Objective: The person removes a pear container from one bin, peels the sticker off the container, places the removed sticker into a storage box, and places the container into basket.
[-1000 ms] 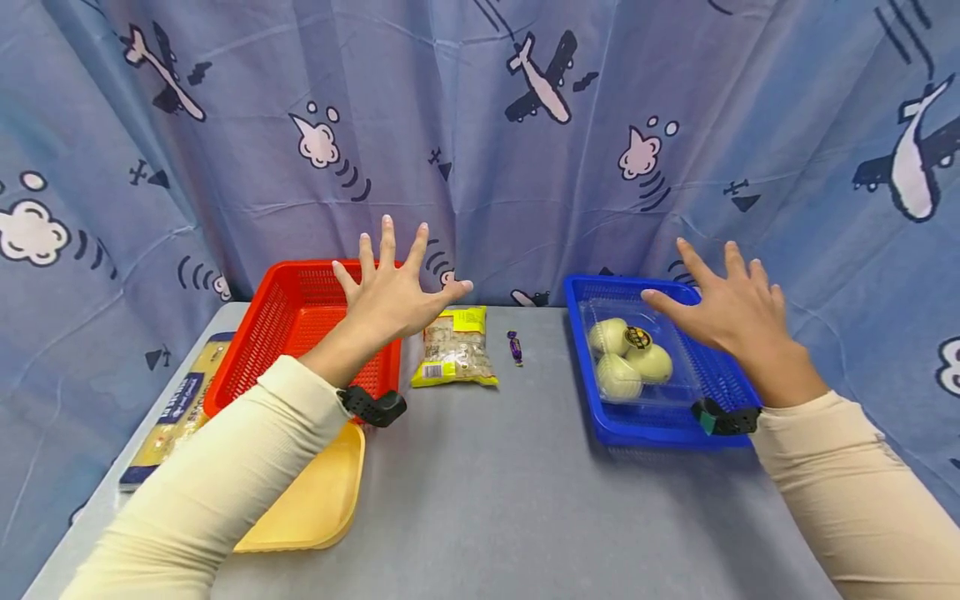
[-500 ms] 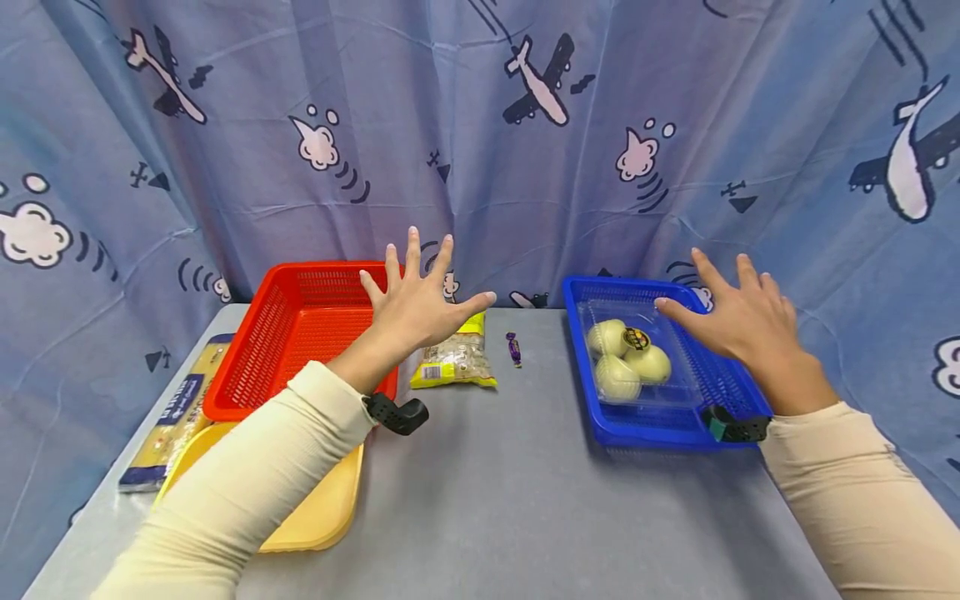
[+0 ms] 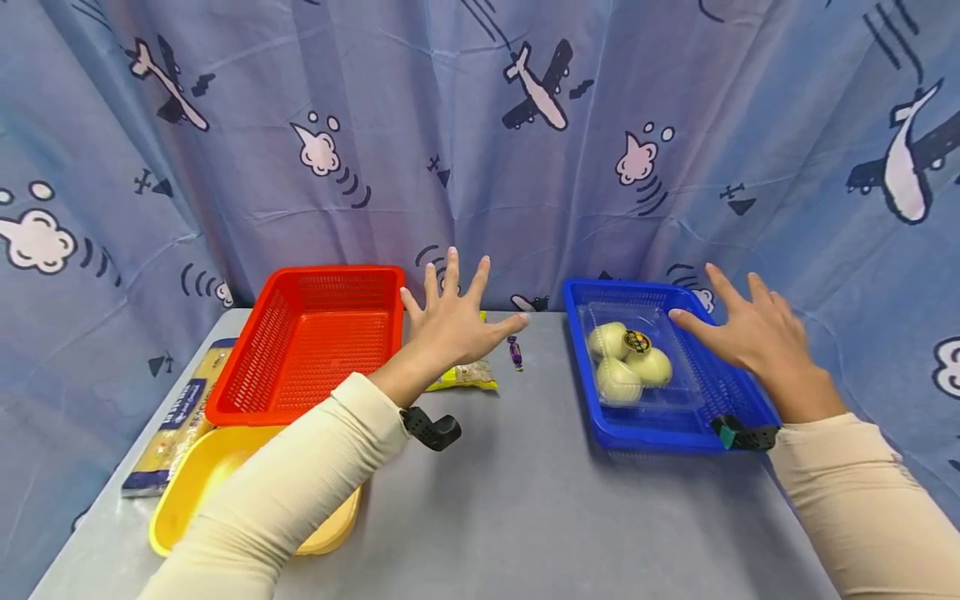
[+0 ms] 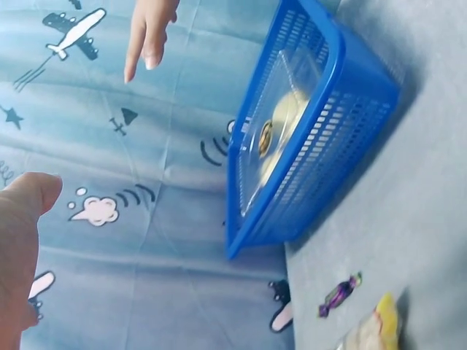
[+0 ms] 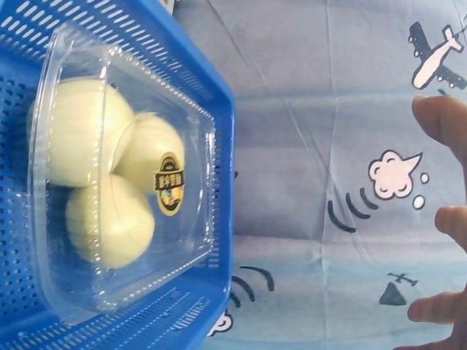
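My left hand [image 3: 456,329] hovers with fingers spread, overlapping a yellow-edged snack bag [image 3: 468,375] in the head view and hiding most of it. Just past its thumb lies a small purple wrapped candy [image 3: 515,353]. My right hand [image 3: 761,333], fingers also spread, hangs over the right side of a blue plastic basket [image 3: 611,433]. Inside that basket sits a clear plastic box [image 5: 197,240] with three pale round fruits [image 5: 109,219], one bearing a black and gold sticker [image 5: 170,184]. Neither hand holds anything.
A red basket [image 3: 300,417] stands at the back left, with a yellow tray [image 3: 168,517] in front, partly behind my left sleeve. A gold and navy flat package [image 3: 168,433] lies along the table's left edge. A patterned blue curtain [image 3: 480,150] hangs behind the table.
My left hand has moved right and slightly down, from beside the red basket to over the snack bag. My right hand has drifted a little right and down. The objects have stayed put.
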Demonstrator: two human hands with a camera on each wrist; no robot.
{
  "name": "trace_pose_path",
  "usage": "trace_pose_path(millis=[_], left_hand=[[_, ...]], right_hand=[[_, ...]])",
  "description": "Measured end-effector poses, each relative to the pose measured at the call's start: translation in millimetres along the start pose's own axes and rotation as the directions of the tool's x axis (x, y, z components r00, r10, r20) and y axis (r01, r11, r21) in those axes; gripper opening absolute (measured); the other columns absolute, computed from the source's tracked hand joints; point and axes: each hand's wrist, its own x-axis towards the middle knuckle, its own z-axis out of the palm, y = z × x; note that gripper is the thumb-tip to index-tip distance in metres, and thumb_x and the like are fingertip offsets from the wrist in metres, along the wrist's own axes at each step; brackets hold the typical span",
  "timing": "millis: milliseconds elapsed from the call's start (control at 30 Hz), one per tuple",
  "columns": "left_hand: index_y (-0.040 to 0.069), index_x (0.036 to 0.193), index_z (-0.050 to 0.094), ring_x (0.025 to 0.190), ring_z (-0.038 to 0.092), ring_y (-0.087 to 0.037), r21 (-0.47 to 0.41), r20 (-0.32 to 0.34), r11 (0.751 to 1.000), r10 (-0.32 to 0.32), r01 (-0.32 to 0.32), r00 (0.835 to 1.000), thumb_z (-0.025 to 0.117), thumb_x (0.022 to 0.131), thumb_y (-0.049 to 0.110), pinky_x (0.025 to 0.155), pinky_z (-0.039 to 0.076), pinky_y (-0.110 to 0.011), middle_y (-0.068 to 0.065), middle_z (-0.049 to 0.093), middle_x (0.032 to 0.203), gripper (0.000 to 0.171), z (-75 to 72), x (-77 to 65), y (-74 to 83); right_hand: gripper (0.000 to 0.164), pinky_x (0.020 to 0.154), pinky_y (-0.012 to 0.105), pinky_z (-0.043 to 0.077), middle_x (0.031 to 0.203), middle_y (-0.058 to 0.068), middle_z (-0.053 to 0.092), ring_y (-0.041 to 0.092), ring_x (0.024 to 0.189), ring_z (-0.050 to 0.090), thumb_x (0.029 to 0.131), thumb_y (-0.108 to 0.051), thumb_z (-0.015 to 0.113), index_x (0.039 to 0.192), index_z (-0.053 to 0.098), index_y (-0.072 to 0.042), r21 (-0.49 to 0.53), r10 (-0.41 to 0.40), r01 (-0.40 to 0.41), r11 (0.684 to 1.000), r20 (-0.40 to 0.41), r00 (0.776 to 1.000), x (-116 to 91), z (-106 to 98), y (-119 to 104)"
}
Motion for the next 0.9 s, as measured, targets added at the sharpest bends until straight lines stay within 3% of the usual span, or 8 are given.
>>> trace_pose_path(millis=[267, 567, 900], left_hand=[[0.037, 0.155, 0.005, 0.142, -0.010, -0.040, -0.045, 0.028, 0.998, 0.035, -0.034, 0.999, 0.032, 0.075, 0.088, 0.102, -0.006, -0.070, -0.003, -0.017, 0.159, 0.099, 23.1, -3.4, 16.4], [0.041, 0.154, 0.006, 0.142, -0.010, -0.039, -0.143, 0.066, 0.989, 0.059, -0.049, 0.996, 0.037, 0.075, 0.088, 0.099, -0.011, -0.071, -0.002, -0.016, 0.159, 0.098, 48.4, -6.7, 34.5], [0.042, 0.153, 0.001, 0.142, -0.009, -0.037, -0.166, 0.111, 0.985, 0.073, -0.054, 0.991, 0.038, 0.074, 0.088, 0.100, -0.006, -0.072, -0.001, -0.016, 0.159, 0.098, 71.7, -8.4, 38.8]], right_hand=[[0.096, 0.085, 0.081, 0.012, 0.148, 0.041, 0.003, 0.071, 0.122, 0.010, 0.086, -0.074, 0.042, 0.156, -0.001, -0.024, 0.008, 0.005, -0.005, 1.000, -0.005, 1.000, -1, 7, 13], [0.096, 0.082, 0.082, 0.015, 0.148, 0.041, 0.004, 0.073, 0.118, 0.013, 0.086, -0.074, 0.042, 0.156, -0.001, -0.024, 0.015, 0.019, -0.020, 1.000, 0.015, 1.000, 1, 15, 24], [0.097, 0.081, 0.082, 0.018, 0.147, 0.041, 0.007, 0.072, 0.118, 0.015, 0.086, -0.075, 0.040, 0.156, -0.001, -0.023, 0.021, 0.030, -0.031, 0.999, 0.036, 0.999, 4, 29, 32]])
